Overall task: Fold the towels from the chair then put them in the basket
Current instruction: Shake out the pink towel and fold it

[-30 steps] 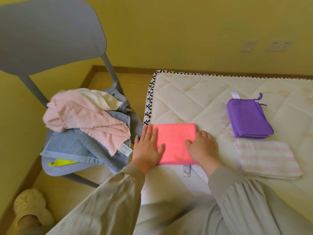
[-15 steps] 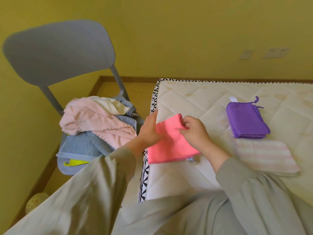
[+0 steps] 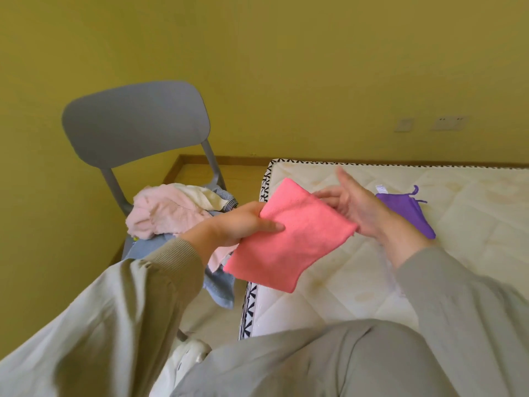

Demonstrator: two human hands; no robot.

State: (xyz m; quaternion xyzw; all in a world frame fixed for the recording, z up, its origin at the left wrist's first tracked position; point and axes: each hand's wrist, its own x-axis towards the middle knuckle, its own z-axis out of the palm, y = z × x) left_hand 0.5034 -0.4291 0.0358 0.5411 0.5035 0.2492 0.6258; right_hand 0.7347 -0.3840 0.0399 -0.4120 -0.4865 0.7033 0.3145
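Hands meet over the edge of the mattress (image 3: pixel 429 253), and between them is the folded coral towel (image 3: pixel 286 239), lifted off the surface and tilted. The left hand (image 3: pixel 237 224) grips its left edge, with the thumb pressed on top and the other fingers under the cloth. The right hand (image 3: pixel 360 210) is spread, its fingers straight and apart. It touches only the far right edge of the towel and is not closed around it. Behind the left hand stands the grey chair (image 3: pixel 134 121), close beside the mattress, with a loose pile on its seat: a pale pink towel (image 3: pixel 163 213) on top, a cream towel (image 3: pixel 206 196) behind it, and a blue towel (image 3: pixel 220 285) that hangs over the front of the seat. The left sleeve (image 3: pixel 143 296) and wrist cover the near part of this pile. On the mattress lies a folded purple towel (image 3: pixel 406 207), and the right hand and wrist hide its near left part. A socket plate (image 3: pixel 449 123) sits on the yellow wall (image 3: pixel 286 67).
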